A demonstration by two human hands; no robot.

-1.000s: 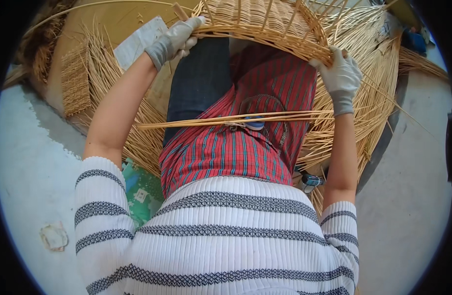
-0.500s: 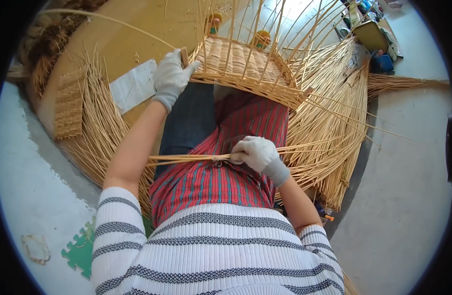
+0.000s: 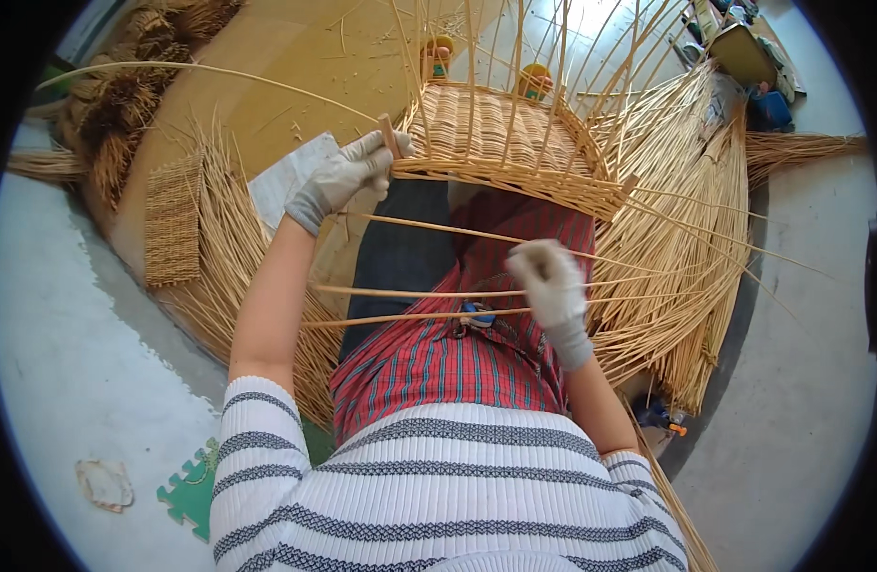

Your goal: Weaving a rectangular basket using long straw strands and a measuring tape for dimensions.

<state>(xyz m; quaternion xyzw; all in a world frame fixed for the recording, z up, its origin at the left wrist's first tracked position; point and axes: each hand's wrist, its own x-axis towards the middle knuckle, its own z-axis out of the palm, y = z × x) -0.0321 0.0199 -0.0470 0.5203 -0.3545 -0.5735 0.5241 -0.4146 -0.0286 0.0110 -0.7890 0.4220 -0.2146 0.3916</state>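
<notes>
I grip a wooden stick [image 3: 389,133] at the left corner of a woven basket [image 3: 496,124] with my gloved left hand [image 3: 348,172]. The pale basket, with upright canes, rests across my legs near a red-striped apron [image 3: 438,362]. Below it, my gloved right hand [image 3: 548,281] is blurred, its fingers curled beside the upper of several loose canes [image 3: 410,294] lying across my lap; whether it holds one, I cannot tell. A small blue object [image 3: 479,315] lies on the apron.
A woven mat [image 3: 172,229], a white sheet [image 3: 276,186] and cane piles [image 3: 677,219] surround me. Two small yellow-topped objects [image 3: 534,81] stand beyond the basket. A blue container [image 3: 772,110] is at back right, green foam matting [image 3: 186,496] at lower left.
My right hand left the basket's right corner, grasped the bunch of canes on my lap, then moved up and right. The canes have spread apart. My left hand stays at the basket's corner.
</notes>
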